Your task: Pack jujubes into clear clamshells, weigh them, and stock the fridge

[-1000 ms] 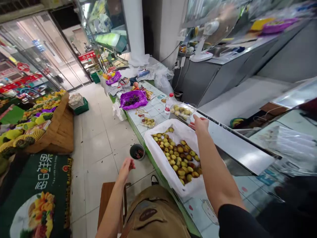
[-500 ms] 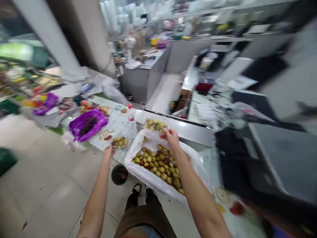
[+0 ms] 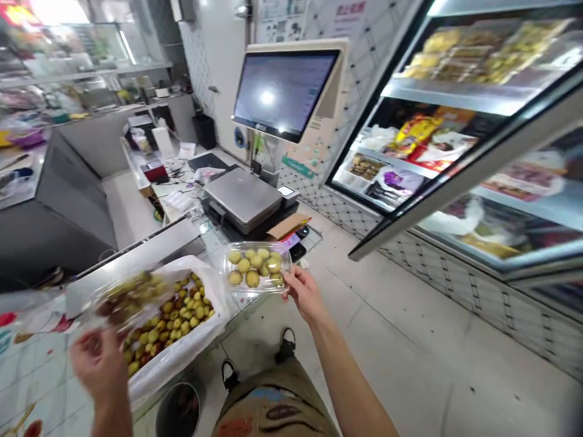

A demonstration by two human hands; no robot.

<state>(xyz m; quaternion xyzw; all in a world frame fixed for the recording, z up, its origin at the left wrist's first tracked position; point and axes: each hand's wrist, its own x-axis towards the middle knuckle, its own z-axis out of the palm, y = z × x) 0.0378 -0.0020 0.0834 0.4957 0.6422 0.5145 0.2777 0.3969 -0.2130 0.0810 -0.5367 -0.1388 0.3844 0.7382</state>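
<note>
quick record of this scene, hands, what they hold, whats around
left hand: holding a clear plastic box of small fruit, blurred
right hand: holding a second clear plastic box of small yellow-green fruit by its edge
nearest: loose fruit in a white-lined container
further off: electronic scale, touchscreen, glass display case

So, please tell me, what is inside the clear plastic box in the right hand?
The clear plastic box in the right hand holds small round yellow-green fruits. Any fruit lying beneath the top ones cannot be seen, and the hand's grip covers one corner of the box.
</note>
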